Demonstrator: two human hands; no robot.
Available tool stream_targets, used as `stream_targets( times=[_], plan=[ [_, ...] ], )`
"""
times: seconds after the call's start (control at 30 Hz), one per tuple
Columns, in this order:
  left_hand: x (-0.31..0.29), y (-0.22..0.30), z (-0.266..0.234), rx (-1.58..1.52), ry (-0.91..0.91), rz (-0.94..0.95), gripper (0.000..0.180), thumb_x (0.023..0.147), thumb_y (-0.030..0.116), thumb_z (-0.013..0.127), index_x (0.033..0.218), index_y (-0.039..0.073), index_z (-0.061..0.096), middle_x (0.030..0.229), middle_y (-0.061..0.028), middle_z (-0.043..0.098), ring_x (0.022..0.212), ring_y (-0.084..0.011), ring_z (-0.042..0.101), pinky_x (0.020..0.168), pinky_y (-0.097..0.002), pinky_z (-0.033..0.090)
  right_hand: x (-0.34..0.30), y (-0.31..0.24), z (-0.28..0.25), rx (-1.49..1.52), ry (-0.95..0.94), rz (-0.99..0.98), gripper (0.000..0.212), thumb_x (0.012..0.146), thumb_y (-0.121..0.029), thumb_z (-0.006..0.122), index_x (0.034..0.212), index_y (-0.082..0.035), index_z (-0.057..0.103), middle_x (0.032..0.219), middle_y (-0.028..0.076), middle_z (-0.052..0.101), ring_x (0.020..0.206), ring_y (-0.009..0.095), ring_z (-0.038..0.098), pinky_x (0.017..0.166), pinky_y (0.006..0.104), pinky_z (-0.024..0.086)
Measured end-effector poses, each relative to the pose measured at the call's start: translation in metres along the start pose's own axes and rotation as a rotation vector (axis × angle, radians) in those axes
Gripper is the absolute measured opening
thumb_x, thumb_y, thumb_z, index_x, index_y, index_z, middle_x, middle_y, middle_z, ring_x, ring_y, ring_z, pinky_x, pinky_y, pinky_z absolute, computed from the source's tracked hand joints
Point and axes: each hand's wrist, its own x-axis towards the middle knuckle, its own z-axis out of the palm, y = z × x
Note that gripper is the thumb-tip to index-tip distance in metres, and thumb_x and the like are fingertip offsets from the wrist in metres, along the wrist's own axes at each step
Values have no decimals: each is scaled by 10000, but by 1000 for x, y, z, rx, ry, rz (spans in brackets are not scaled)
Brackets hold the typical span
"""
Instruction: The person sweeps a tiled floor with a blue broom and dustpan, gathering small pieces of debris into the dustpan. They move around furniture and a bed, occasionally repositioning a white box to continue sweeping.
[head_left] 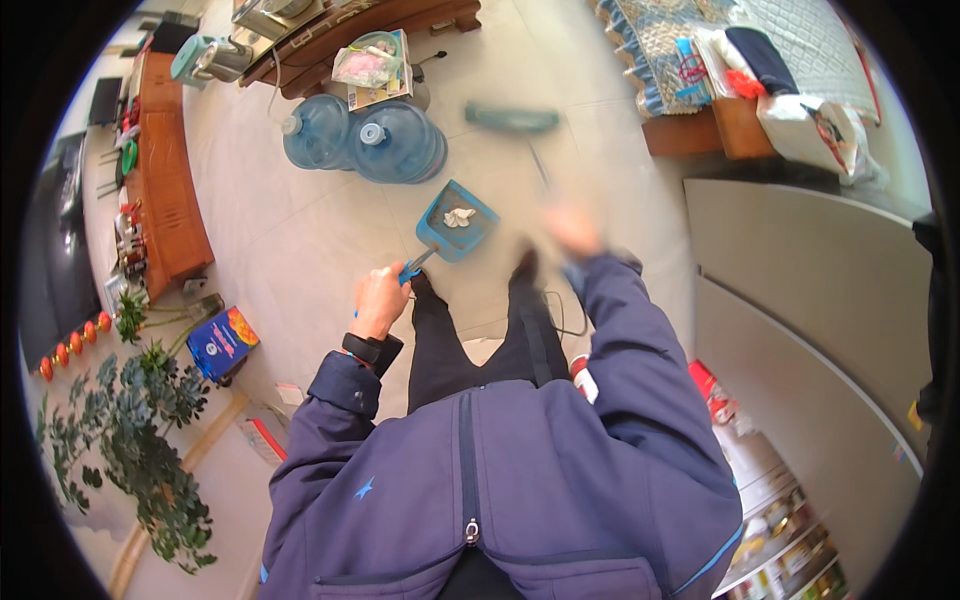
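My left hand (379, 300) is closed around the handle of a blue dustpan (475, 240). The pan is down at the floor in front of my feet, with a crumpled whitish scrap (459, 217) and some grey dirt in it. My right hand (575, 228), smeared by motion, grips the thin stick of a broom. The green broom head (512, 118) is blurred too and lies beyond the dustpan, to its right, apart from it.
Two big blue water bottles (400, 145) stand just past the dustpan, by a wooden cabinet (350, 40). On the right are a bed (680, 45) and a grey panel (790, 250). A leafy plant (140, 430) and a blue box (222, 343) are at left.
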Motion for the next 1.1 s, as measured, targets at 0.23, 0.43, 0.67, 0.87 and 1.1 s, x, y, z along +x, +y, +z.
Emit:
stream_targets(
  times=[0.23, 0.43, 0.67, 0.87, 1.1],
  plan=[
    [-15, -90, 0, -32, -82, 92, 263, 744, 169, 642, 995, 96, 663, 817, -198, 650, 783, -392, 620, 691, -467, 502, -220, -101, 15, 360, -497, 643, 584, 932, -448, 368, 686, 36, 583, 539, 177, 579, 481, 303, 602, 487, 430, 473],
    [-24, -136, -18, 12, -107, 198, 269, 743, 152, 627, 999, 79, 664, 822, -206, 649, 798, -399, 618, 707, -469, 501, -319, -211, 4, 1047, -422, 1312, 416, 957, -420, 389, 745, -65, 438, 527, 3, 417, 393, 116, 390, 352, 278, 302],
    [-32, -162, -21, 25, -85, 271, 230, 745, 168, 631, 953, 74, 658, 803, -209, 642, 790, -404, 611, 682, -476, 489, -349, -263, -22, 1484, -149, 1340, 396, 953, -412, 435, 725, -89, 450, 547, -52, 386, 427, 44, 350, 350, 194, 256],
    [-54, -169, -16, 74, -101, 264, 211, 759, 172, 619, 947, 81, 651, 813, -206, 646, 802, -404, 614, 697, -473, 498, -291, -218, 2, 987, 145, 755, 454, 969, -321, 395, 621, -43, 479, 434, 88, 461, 347, 204, 446, 367, 360, 348],
    [-87, -182, -17, 111, -29, 319, 235, 753, 177, 625, 960, 69, 652, 829, -215, 644, 811, -406, 611, 702, -471, 493, -250, -107, 158, 180, -81, 136, 244, 760, -264, 581, 616, -79, 651, 593, 78, 620, 507, 248, 589, 465, 383, 459]
  ],
)
